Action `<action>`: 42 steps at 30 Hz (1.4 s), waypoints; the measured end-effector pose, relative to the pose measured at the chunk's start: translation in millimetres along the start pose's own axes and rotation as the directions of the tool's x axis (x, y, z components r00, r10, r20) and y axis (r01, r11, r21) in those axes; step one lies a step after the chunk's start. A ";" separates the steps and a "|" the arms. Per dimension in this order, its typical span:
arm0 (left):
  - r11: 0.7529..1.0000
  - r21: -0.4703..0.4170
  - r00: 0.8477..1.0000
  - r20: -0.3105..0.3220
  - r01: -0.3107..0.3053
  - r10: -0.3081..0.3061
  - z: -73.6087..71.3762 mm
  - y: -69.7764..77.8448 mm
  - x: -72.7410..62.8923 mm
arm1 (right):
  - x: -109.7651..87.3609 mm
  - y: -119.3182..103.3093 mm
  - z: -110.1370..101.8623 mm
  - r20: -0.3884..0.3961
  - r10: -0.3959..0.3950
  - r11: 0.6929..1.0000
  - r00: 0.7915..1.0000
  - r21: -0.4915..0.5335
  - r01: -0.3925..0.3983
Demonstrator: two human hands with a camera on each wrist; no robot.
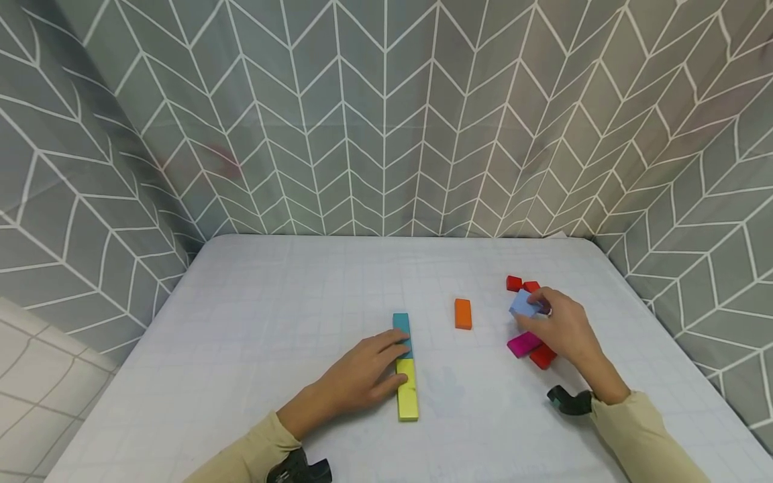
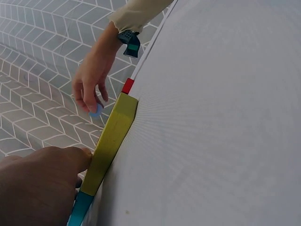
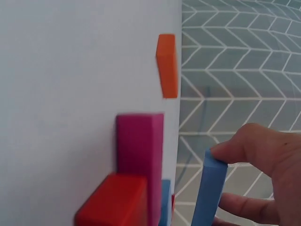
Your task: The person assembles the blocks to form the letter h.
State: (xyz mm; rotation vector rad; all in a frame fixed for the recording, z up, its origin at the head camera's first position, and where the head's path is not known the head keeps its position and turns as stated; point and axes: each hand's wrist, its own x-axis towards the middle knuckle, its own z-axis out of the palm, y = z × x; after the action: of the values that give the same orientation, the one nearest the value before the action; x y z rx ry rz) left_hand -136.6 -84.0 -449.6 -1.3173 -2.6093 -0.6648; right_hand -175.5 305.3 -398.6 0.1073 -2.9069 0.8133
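Observation:
A light blue block (image 1: 523,303) is pinched between the thumb and fingers of my right hand (image 1: 564,327), above a loose pile; the right wrist view shows it lifted off the table. My left hand (image 1: 359,377) rests its fingers along a teal block (image 1: 401,322) and its thumb on a yellow block (image 1: 408,404). These two blocks lie end to end in a straight line. Under and beside the right hand are a magenta block (image 1: 524,344), a red block (image 1: 543,357) and another blue block (image 3: 165,202). The hand partly hides the pile.
An orange block (image 1: 463,314) lies alone between the line and the pile. Small red blocks (image 1: 514,283) sit at the pile's far side. The white table (image 1: 290,282) ends at a grey patterned curtain (image 1: 386,134) behind and at the sides.

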 end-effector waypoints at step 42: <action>1.000 0.012 0.999 0.014 0.028 -0.028 0.9 1.7 0.0 | 58.2 -114.2 51.9 0.035 -0.428 0.885 0.903 0.221 0.411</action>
State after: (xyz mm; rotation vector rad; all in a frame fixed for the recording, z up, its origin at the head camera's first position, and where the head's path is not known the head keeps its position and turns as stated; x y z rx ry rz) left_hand -135.2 -82.7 -449.8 -1.2886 -2.6436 -0.6458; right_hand -226.7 178.8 -376.2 0.7799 -2.6979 1.0405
